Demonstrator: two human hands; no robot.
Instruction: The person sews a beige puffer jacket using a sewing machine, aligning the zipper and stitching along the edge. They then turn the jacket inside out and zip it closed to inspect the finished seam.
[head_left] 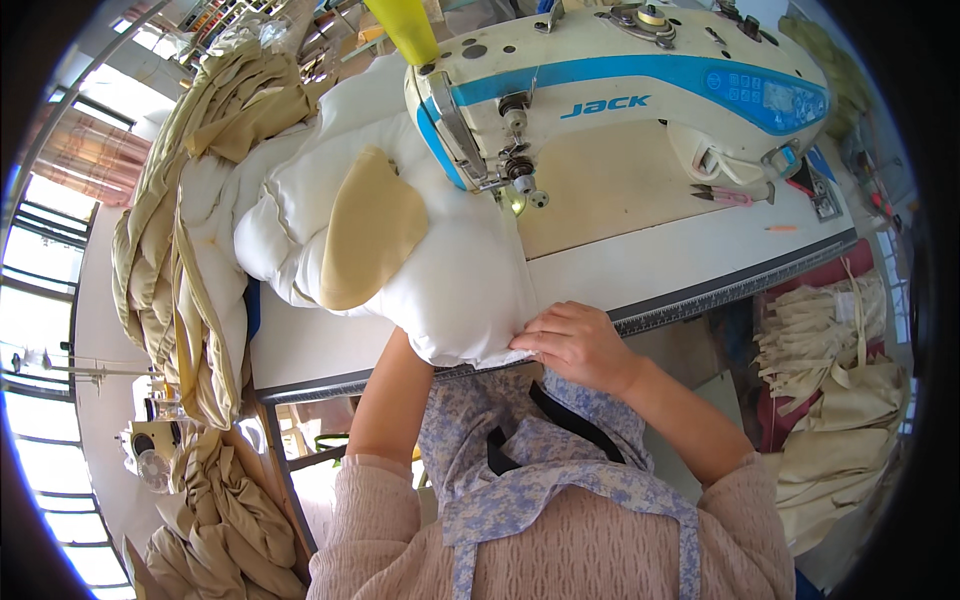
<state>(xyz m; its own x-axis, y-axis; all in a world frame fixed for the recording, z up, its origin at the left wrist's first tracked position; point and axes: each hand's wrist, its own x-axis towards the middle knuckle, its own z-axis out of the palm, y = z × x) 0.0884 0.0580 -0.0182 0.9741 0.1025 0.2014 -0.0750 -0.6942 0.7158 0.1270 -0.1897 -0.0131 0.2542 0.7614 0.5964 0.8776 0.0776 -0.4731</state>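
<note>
A puffy white padded garment piece (470, 280) lies on the sewing table, its far edge under the needle area of a white and blue sewing machine (610, 85). A tan oval patch (372, 235) shows on its upper side. At the table's front edge, my right hand (580, 345) is closed on the near edge of the padded piece, fingers pressed together. My left forearm (392, 400) reaches up beneath the padding, which hides the left hand and its fingers. By the needle, a small lamp (517, 205) glows.
Pink-handled snips (735, 195) and an orange pencil-like stick (782, 229) lie on the table's right. A ruler strip (720, 290) runs along the front edge. Tan garments (165, 240) heap at the left; more tan fabric (835, 440) is piled at the lower right.
</note>
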